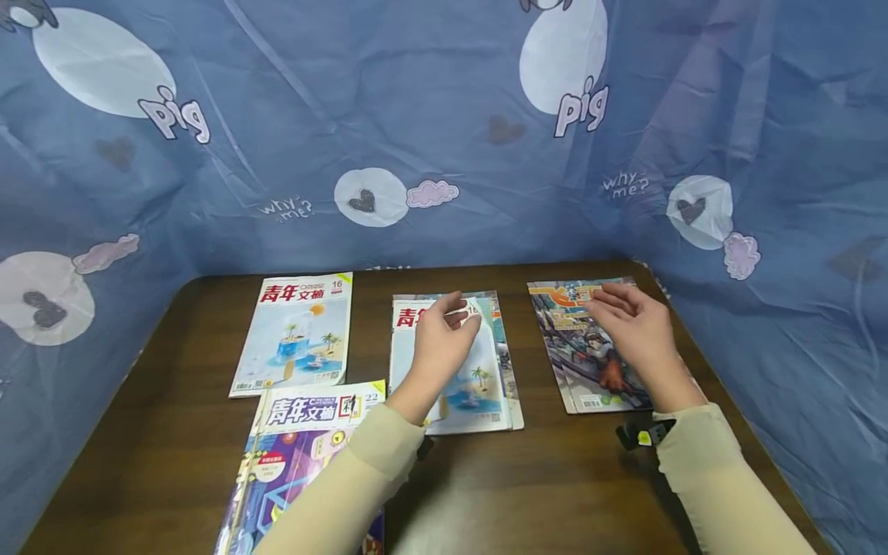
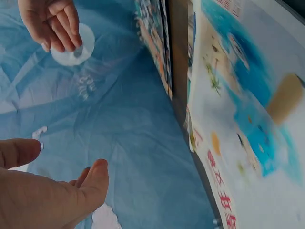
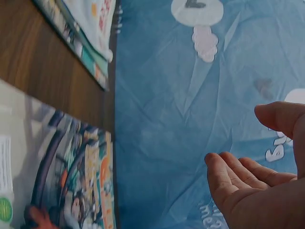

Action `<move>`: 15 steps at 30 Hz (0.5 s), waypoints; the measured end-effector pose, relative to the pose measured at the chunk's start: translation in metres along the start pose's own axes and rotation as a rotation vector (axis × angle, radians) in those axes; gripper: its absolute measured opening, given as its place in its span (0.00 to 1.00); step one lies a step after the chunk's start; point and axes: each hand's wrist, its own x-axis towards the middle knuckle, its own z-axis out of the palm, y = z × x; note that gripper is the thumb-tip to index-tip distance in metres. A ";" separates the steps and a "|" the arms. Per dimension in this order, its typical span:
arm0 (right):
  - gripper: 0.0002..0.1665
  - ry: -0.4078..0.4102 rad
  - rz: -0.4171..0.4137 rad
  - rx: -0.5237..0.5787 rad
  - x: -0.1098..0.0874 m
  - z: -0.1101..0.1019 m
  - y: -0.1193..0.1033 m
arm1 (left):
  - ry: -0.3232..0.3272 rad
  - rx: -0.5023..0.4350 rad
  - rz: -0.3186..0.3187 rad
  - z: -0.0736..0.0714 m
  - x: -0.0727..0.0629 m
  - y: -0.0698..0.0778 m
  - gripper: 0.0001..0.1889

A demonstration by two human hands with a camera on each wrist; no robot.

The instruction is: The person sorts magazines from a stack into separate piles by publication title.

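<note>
My left hand (image 1: 445, 343) hovers over the middle pile of magazines, fingers relaxed and nothing held. On top of that pile lies a white magazine (image 1: 479, 393) with a beach picture, and a teal-edged magazine (image 1: 509, 370) sticks out beneath it. In the left wrist view, the thumb and fingers (image 2: 97, 181) are apart, away from the white cover. My right hand (image 1: 641, 331) is raised above the right-hand comic magazine (image 1: 576, 362), which has a dark illustrated cover. Its thumb and loosely bent fingers (image 3: 233, 179) hold nothing in the right wrist view.
Another white beach-cover magazine (image 1: 277, 347) lies at the back left of the brown wooden table (image 1: 486, 493). A purple magazine (image 1: 305, 455) is nearer me, partly covered by my left sleeve (image 1: 347, 486). Blue printed cloth (image 1: 444, 92) hangs around the table's back and sides.
</note>
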 end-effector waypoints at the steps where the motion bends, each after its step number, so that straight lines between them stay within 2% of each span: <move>1: 0.36 -0.005 -0.008 0.001 -0.001 0.002 -0.001 | 0.010 -0.001 0.005 -0.004 -0.001 -0.001 0.25; 7: 0.34 -0.045 -0.051 0.047 -0.008 0.014 -0.007 | 0.052 0.020 0.006 -0.029 -0.007 -0.007 0.26; 15: 0.34 -0.072 -0.049 0.054 -0.013 0.033 -0.008 | 0.132 0.042 -0.003 -0.062 -0.018 -0.016 0.26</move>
